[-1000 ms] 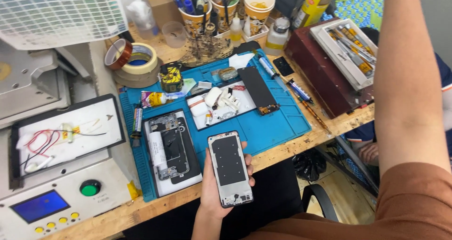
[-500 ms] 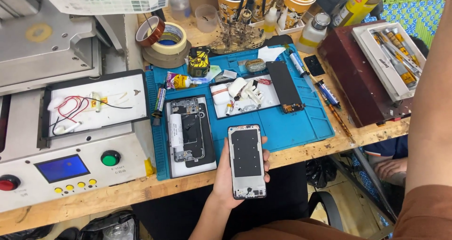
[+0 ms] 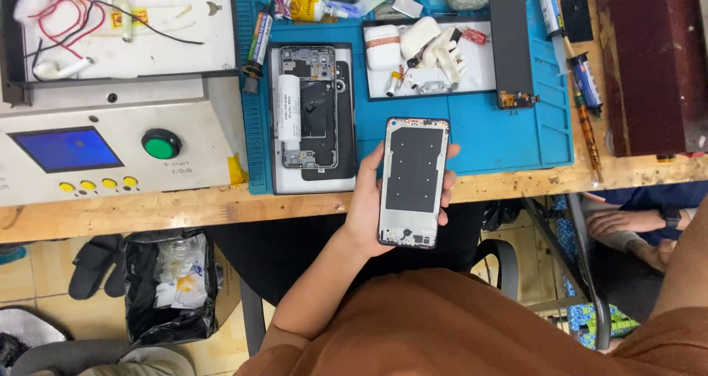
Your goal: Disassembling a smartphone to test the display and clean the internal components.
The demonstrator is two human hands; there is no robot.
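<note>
Phone frame [image 3: 413, 180] is sitting lower over the counter [image 3: 184, 210] edge than before; left hand [image 3: 372, 206] fingers [image 3: 451, 151] are grasping it; right hand unseen.

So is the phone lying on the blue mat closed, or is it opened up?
Opened up. The phone on the mat has no cover on top: its inner parts and a white battery show inside the frame.

Your right hand's out of shot, only that brown-sleeved arm runs off the right edge. Your left hand [image 3: 366, 208] sits mostly behind the black phone frame [image 3: 414, 182]. The dark red case [image 3: 649, 59] gets cropped at the top, and parts in the white tray [image 3: 479, 77] are too tiny to identify.
</note>
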